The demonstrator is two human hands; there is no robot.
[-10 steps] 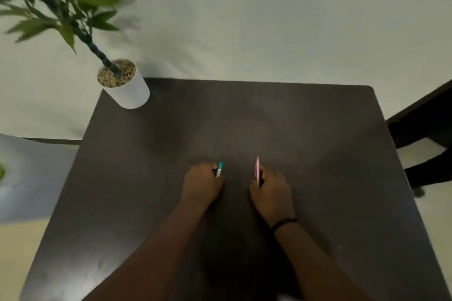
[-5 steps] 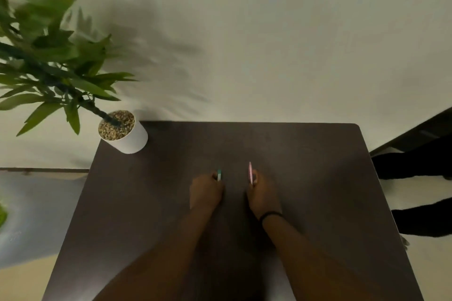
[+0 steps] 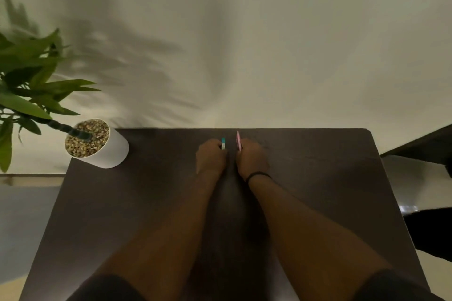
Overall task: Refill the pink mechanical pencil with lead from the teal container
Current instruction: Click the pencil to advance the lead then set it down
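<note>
My left hand (image 3: 211, 157) is closed around the teal lead container (image 3: 223, 143), whose teal-and-white end sticks out past my fingers. My right hand (image 3: 250, 159) grips the pink mechanical pencil (image 3: 238, 140), whose upper part points away from me. Both hands rest close together on the dark table (image 3: 318, 178), near its far edge, a small gap between them. The lower parts of the pencil and the container are hidden inside my fists.
A white pot (image 3: 107, 151) with pebbles and a leafy green plant (image 3: 29, 88) stands at the table's far left corner. A pale wall rises behind the table. Dark furniture (image 3: 425, 144) shows at the right edge.
The view has tilted upward, so table and hands sit lower and farther in the frame. My hands hold the same grips and have drawn slightly closer together.
</note>
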